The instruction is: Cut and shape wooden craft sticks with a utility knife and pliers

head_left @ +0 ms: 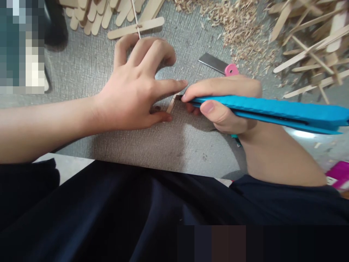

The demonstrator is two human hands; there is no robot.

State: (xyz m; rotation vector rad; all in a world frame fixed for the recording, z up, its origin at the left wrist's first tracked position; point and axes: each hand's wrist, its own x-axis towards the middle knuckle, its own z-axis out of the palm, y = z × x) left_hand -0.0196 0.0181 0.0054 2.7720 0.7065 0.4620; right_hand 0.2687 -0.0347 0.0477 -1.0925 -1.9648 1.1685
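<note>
While the right hand [226,103] grips a blue plastic cutter [286,113], ribbed along its spine, we mark the left hand [139,83] as spread, palm down, index finger and thumb parted, other fingers bent. The small wood piece [171,105], pale, narrow and flat, lies slanted on the table [152,149] between left thumb and index finger, its upper end at the cutter's tip; how hard the left fingertips press it we can't tell. Tabletop is gray with a fine woven-looking grain, shiny toward the right. Above the left hand we log round-ended wooden sticks [95,16], smooth and overlapping, plus one flat stick [149,24] crossed by a thin white rod [135,14]. Curly, crumbly wood shavings [240,32] sit at top center; a tangled heap of sticks [308,47] fills the upper right, ends jutting at all angles. A flat metal blade [212,63] with a rounded pink end [231,70] lies just beyond the right hand. For edges: the table's near edge runs slightly aslant, close to the dark clothing [122,203]; gray surface stretches between it and both hands, so we note room on that side, while blade and shavings crowd the right hand's far side.
</note>
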